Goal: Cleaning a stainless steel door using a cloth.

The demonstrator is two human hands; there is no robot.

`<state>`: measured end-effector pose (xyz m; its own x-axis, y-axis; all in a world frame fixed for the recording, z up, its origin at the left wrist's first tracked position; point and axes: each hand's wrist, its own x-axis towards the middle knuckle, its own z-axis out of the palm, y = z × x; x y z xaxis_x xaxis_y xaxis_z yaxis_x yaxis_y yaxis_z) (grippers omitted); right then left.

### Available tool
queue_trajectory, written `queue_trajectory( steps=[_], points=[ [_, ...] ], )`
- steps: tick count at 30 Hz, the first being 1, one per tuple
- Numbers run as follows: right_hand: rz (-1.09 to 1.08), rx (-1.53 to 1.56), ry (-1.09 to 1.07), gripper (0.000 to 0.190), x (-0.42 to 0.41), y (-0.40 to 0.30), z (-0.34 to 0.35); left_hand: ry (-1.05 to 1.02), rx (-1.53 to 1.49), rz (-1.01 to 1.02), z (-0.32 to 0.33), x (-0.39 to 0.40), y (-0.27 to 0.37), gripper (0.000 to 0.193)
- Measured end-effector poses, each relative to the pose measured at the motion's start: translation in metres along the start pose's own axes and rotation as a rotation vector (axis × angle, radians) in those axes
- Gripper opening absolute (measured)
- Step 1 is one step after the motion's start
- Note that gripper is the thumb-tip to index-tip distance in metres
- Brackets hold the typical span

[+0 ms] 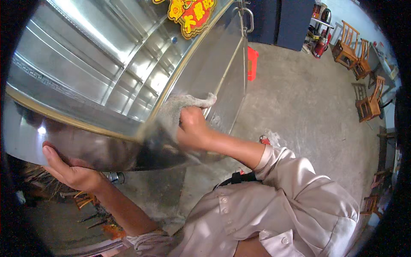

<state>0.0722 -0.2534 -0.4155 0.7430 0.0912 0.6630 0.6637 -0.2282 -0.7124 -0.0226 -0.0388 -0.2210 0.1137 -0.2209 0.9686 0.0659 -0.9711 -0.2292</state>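
Note:
A shiny metal cabinet or door assembly [96, 151] with gold-coloured edge trim fills the upper left. My right hand [194, 127] is closed on a grey cloth [173, 109], which lies against the trimmed corner; hand and cloth are partly blurred. My left hand [72, 172] rests at the lower edge of the glossy metal side, its thumb on the face and its other fingers mostly hidden. A red and gold decoration [194, 16] bearing writing is fixed to the panel near the top.
A red plastic container [252, 63] stands on the floor beyond the metal side. Wooden chairs [345, 53] line the far right, near a rack holding flasks [321, 45]. Dry sticks [45, 180] lie at lower left, below my left hand.

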Motion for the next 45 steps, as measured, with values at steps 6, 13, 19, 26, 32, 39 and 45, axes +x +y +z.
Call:
queue_trajectory(
  steps=[6,13,19,26,32,39,45],
  points=[
    [0.080,0.046,0.364,0.018,0.034,0.042,-0.018,-0.011,-0.002,-0.047,0.000,0.002,0.004,0.061],
    [-0.057,-0.030,-0.091,0.016,0.007,-0.011,-0.014,-0.004,-0.054,-0.076,0.000,0.001,0.000,0.052],
    [0.165,-0.050,0.318,0.013,0.039,0.037,-0.025,-0.017,-0.116,-0.234,0.004,-0.004,-0.008,0.040],
    [0.003,-0.017,0.084,0.016,0.019,0.008,-0.017,0.143,-0.414,-0.713,0.004,0.015,0.028,0.037],
    [0.196,0.059,0.460,0.029,0.084,0.095,-0.029,0.298,-0.184,-0.256,-0.022,0.024,0.057,0.041],
    [0.549,0.120,0.541,0.038,0.097,0.161,-0.044,-0.624,-0.577,0.201,0.048,-0.047,0.183,0.050],
    [0.505,0.282,0.143,0.048,0.005,0.092,-0.014,-0.959,-0.243,0.224,0.083,-0.073,0.207,0.056]
  ],
)
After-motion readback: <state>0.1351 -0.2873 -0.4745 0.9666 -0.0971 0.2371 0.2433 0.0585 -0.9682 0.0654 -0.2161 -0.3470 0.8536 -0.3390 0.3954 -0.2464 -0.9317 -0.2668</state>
